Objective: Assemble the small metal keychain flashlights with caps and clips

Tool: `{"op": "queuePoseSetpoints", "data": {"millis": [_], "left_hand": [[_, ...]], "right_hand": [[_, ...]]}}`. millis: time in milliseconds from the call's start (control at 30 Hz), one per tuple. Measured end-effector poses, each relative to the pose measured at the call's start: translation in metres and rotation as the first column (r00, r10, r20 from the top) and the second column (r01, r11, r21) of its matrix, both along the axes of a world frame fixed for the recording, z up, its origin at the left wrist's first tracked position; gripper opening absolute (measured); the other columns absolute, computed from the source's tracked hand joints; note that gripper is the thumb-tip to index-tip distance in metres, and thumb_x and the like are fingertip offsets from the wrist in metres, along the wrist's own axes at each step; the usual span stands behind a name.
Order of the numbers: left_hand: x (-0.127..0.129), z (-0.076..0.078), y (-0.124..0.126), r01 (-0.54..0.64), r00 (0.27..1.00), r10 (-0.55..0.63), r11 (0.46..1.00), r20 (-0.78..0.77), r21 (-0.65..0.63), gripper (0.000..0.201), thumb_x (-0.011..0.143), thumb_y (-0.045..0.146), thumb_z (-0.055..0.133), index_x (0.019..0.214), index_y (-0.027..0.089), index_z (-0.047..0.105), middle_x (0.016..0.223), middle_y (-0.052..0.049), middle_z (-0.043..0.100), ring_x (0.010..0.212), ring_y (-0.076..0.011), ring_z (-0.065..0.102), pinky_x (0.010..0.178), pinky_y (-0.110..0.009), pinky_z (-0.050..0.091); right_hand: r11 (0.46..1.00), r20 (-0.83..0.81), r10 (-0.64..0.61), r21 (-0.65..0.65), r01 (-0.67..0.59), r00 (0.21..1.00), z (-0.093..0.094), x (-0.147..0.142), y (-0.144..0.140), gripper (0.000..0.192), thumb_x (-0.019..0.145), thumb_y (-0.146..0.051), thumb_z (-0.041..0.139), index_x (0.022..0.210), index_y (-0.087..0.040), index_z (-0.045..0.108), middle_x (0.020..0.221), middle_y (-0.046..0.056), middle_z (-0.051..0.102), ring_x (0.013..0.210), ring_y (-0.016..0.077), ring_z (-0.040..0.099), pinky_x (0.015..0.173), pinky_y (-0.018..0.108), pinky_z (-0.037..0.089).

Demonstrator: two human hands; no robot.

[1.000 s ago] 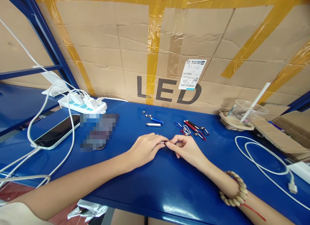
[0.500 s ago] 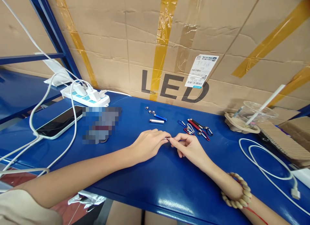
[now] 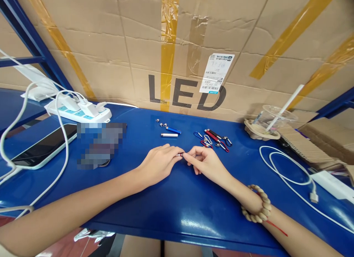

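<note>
Between my hands is a small red-and-silver metal piece [image 3: 180, 154], mostly covered by fingertips, so its kind does not show. My left hand [image 3: 159, 163] pinches its left end. At its right end, the thumb and forefinger of my right hand [image 3: 206, 161] are closed, the other fingers curled in. Just beyond lie a blue metal tube [image 3: 173, 130], a silver tube [image 3: 169, 135] and several tiny silver caps [image 3: 163, 124]. Past my right hand is a group of red and black tubes [image 3: 212, 135] with small carabiner clips [image 3: 208, 139].
A phone [image 3: 45, 146], a blurred-out dark object [image 3: 102, 144] and a white power strip [image 3: 80, 113] with cables are on the left. To the right are a plastic cup with a straw [image 3: 279, 118], a coiled white cable [image 3: 265, 164] and cardboard [image 3: 301, 142]. A large box [image 3: 132, 50] stands behind.
The view has shifted to the right, so everything sits further left in the picture. Both hands keep their pinch around the small metal piece, with little visible change.
</note>
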State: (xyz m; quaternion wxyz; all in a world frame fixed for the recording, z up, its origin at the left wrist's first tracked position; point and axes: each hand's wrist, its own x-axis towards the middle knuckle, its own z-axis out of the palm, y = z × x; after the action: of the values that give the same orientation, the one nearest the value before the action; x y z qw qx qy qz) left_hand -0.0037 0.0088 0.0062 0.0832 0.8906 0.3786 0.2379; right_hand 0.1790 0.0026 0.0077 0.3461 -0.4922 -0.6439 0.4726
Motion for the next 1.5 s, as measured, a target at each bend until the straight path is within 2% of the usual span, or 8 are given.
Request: {"op": "queuePoseSetpoints", "data": {"millis": [133,233,300,400,533,867,1167,1500], "left_hand": [[0.001,0.001,0.000,-0.032,0.999,0.032,0.999,-0.004,0.001,0.023,0.094,0.026,0.036,0.100,0.019,0.058,0.094,-0.001,0.068,0.081,-0.0161,0.060,0.074,-0.027,0.047],[0.001,0.002,0.001,-0.058,0.998,0.058,0.998,-0.005,0.000,0.022,0.094,0.025,0.037,0.101,0.020,0.058,0.090,-0.001,0.068,0.080,-0.0158,0.060,0.072,-0.026,0.047],[0.000,0.002,0.001,-0.062,0.998,0.062,0.998,-0.005,-0.007,0.022,0.094,0.026,0.038,0.102,0.021,0.058,0.089,0.000,0.067,0.079,-0.0152,0.061,0.071,-0.025,0.047],[0.000,0.002,0.001,-0.064,0.998,0.064,0.998,-0.004,-0.006,0.022,0.094,0.027,0.038,0.102,0.021,0.058,0.088,0.000,0.067,0.078,-0.0146,0.061,0.070,-0.024,0.047],[0.001,0.003,0.001,-0.055,0.998,0.055,0.998,-0.009,0.000,0.023,0.094,0.029,0.037,0.103,0.021,0.058,0.090,0.000,0.068,0.080,-0.0148,0.061,0.071,-0.024,0.047],[0.002,0.003,0.000,-0.040,0.999,0.039,0.998,-0.032,-0.041,0.024,0.095,0.029,0.035,0.105,0.022,0.056,0.099,0.002,0.068,0.085,-0.0154,0.061,0.075,-0.026,0.046],[0.002,0.002,-0.001,-0.013,1.000,0.013,1.000,-0.020,0.001,0.023,0.095,0.026,0.035,0.103,0.020,0.056,0.096,0.002,0.068,0.082,-0.0147,0.059,0.075,-0.027,0.046],[0.002,0.001,-0.001,-0.003,1.000,0.002,1.000,-0.025,-0.022,0.023,0.095,0.026,0.035,0.104,0.020,0.055,0.096,-0.001,0.068,0.085,-0.0159,0.060,0.079,-0.029,0.047]], "right_hand": [[1.000,-0.010,0.000,-0.026,0.000,1.000,0.000,0.000,0.000,0.042,0.066,-0.054,0.068,0.055,-0.017,0.053,0.046,-0.004,0.053,0.035,0.0056,0.045,0.037,0.018,0.035],[0.992,-0.119,0.001,-0.128,-0.016,0.993,0.004,0.000,-0.001,0.049,0.072,-0.060,0.060,0.052,-0.017,0.048,0.041,-0.005,0.047,0.033,0.0047,0.042,0.038,0.018,0.033],[0.972,-0.220,-0.021,-0.231,-0.031,0.975,0.007,0.000,-0.001,0.052,0.073,-0.062,0.056,0.050,-0.017,0.043,0.040,-0.007,0.042,0.033,0.0036,0.040,0.038,0.018,0.031],[0.928,-0.350,-0.068,-0.367,-0.070,0.934,0.010,0.000,0.000,0.054,0.069,-0.059,0.063,0.050,-0.018,0.034,0.040,-0.010,0.032,0.032,0.0015,0.030,0.036,0.017,0.026],[0.889,-0.419,-0.100,-0.446,-0.108,0.902,0.011,0.001,0.000,0.056,0.068,-0.055,0.067,0.050,-0.020,0.027,0.042,-0.012,0.022,0.034,0.0001,0.019,0.034,0.016,0.018],[0.874,-0.403,-0.094,-0.471,-0.118,0.910,0.012,0.001,-0.002,0.056,0.068,-0.054,0.067,0.051,-0.020,0.027,0.042,-0.012,0.023,0.034,-0.0005,0.019,0.034,0.015,0.018],[0.862,-0.390,-0.102,-0.494,-0.114,0.915,0.012,0.000,0.002,0.056,0.065,-0.055,0.068,0.050,-0.020,0.027,0.039,-0.012,0.024,0.032,-0.0003,0.020,0.032,0.016,0.019],[0.880,-0.353,-0.013,-0.449,-0.157,0.935,0.008,0.000,0.000,0.052,0.070,-0.054,0.066,0.052,-0.018,0.032,0.042,-0.011,0.030,0.033,0.0005,0.026,0.035,0.017,0.024]]}}
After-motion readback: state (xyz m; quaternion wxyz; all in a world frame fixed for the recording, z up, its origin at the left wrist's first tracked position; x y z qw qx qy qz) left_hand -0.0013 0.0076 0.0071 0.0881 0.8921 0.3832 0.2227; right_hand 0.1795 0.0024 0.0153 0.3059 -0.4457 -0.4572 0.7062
